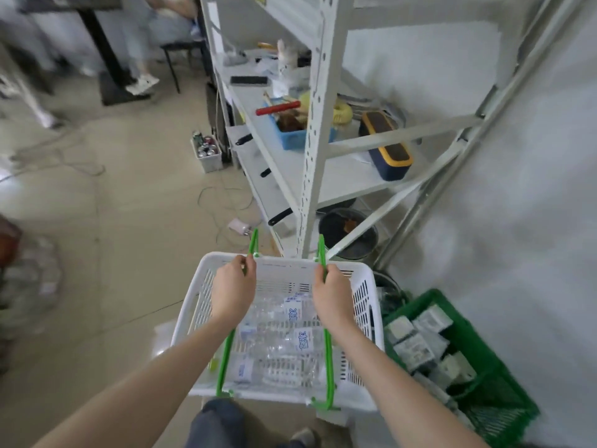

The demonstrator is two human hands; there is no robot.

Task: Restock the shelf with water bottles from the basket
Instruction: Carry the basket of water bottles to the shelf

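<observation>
You are at the very start, as far as the frame shows: no water bottle stands on the shelf (342,179) in the upper middle of the frame, which carries a blue bin (292,137), a yellow-edged case (389,150) and other clutter. All the water bottles (290,337) lie on their sides in the white basket (361,286) at lower centre, so the whole restocking is left. Your left hand (233,286) curls round the left green handle (226,357) and your right hand (332,292) round the right green handle (329,360). The bottles lie below and between your hands, untouched. A green crate (504,383) of boxes sits just beside the basket at lower right.
</observation>
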